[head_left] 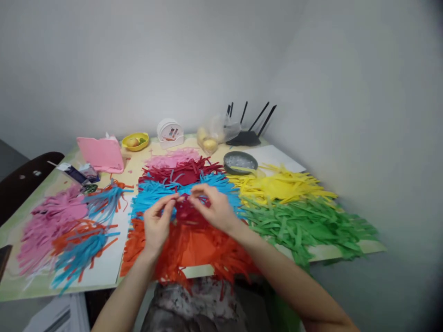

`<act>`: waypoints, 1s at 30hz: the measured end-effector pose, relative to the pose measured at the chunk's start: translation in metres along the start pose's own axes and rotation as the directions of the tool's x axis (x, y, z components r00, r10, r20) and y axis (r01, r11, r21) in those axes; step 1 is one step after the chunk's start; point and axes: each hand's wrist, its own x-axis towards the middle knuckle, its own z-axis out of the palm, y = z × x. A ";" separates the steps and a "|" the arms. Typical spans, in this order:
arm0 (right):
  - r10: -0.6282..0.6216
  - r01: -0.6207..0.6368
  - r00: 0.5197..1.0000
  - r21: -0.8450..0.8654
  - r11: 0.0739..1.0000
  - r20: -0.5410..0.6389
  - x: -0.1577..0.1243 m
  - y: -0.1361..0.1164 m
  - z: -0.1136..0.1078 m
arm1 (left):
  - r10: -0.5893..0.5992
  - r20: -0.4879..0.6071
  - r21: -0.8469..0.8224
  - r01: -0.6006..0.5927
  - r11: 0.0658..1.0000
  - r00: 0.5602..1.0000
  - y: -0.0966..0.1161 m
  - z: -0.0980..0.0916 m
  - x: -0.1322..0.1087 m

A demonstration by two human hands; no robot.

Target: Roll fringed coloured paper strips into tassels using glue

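Both hands are raised over the middle of the table, close together. Thumb and fingers of my left hand (159, 221) pinch the left end of a dark red fringed piece (188, 213). My right hand (214, 207) has its fingertips pressed together at the other side of that piece, at its upper edge. Below and behind the hands lie blue fringed strips (147, 196), with orange fringed strips (199, 246) nearer my body. More dark red strips (187, 175) and light pink strips (173, 158) lie farther back.
Yellow strips (280, 188) and green strips (304, 229) cover the right side. A grey bowl (240, 161) and black router (244, 138) stand behind. At left are pink strips (55, 221), blue-and-orange tassels (81, 249), a pink tablet case (100, 154) and a yellow dish (135, 141).
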 end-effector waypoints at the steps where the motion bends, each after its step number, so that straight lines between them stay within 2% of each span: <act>1: 0.077 -0.081 0.996 -0.135 0.988 -0.036 0.016 0.023 -0.013 | 0.017 -0.065 0.003 -0.017 1.000 0.998 0.000 -0.007 0.007; 3: 0.199 -0.221 0.973 -0.228 0.948 -0.117 0.050 0.076 -0.042 | 0.041 -0.186 -0.001 -0.042 0.999 0.982 0.001 -0.023 0.021; 5: 0.306 -0.338 0.940 -0.300 0.892 -0.150 0.080 0.128 -0.070 | 0.043 -0.257 -0.005 -0.046 0.999 0.965 0.000 -0.037 0.030; 8: 0.463 -0.471 0.878 -0.399 0.787 -0.123 0.107 0.186 -0.087 | 0.007 -0.246 0.025 -0.001 1.000 0.969 -0.005 -0.047 0.037; 11: 0.574 -0.540 0.814 -0.473 0.696 -0.086 0.116 0.216 -0.077 | -0.072 -0.185 0.073 0.087 0.994 0.980 -0.014 -0.045 0.038; 14: 0.628 -0.571 0.774 -0.511 0.643 -0.075 0.118 0.229 -0.063 | -0.136 -0.161 0.071 0.148 0.986 0.978 -0.022 -0.043 0.039; 16: 0.638 -0.580 0.766 -0.517 0.630 -0.082 0.117 0.231 -0.061 | -0.153 -0.145 0.059 0.163 0.985 0.978 -0.023 -0.043 0.040; 19: 0.606 -0.576 0.786 -0.495 0.650 -0.120 0.116 0.224 -0.070 | -0.165 -0.117 0.056 0.173 0.983 0.979 -0.022 -0.040 0.040; 22: 0.500 -0.521 0.849 -0.428 0.738 -0.172 0.110 0.191 -0.073 | -0.164 -0.054 0.074 0.168 0.983 0.985 -0.017 -0.032 0.038; 25: 0.342 -0.373 0.927 -0.313 0.873 -0.152 0.087 0.128 -0.055 | -0.147 0.010 0.093 0.145 0.985 0.989 -0.010 -0.020 0.032; 26: 0.268 -0.290 0.956 -0.248 0.924 -0.118 0.074 0.102 -0.046 | -0.142 0.025 0.096 0.139 0.986 0.990 -0.007 -0.017 0.028; 27: 0.132 -0.141 0.987 -0.092 0.986 -0.097 0.061 0.076 -0.036 | -0.135 0.039 0.099 0.131 0.986 0.990 -0.004 -0.013 0.024; 28: 0.027 -0.024 0.997 0.037 0.999 -0.070 0.047 0.050 -0.026 | -0.124 0.052 0.102 0.118 0.988 0.991 -0.001 -0.011 0.020; 30: -0.059 0.056 0.998 0.196 0.979 0.008 0.020 0.006 -0.009 | -0.084 0.076 0.119 0.075 0.990 0.994 0.007 -0.007 0.009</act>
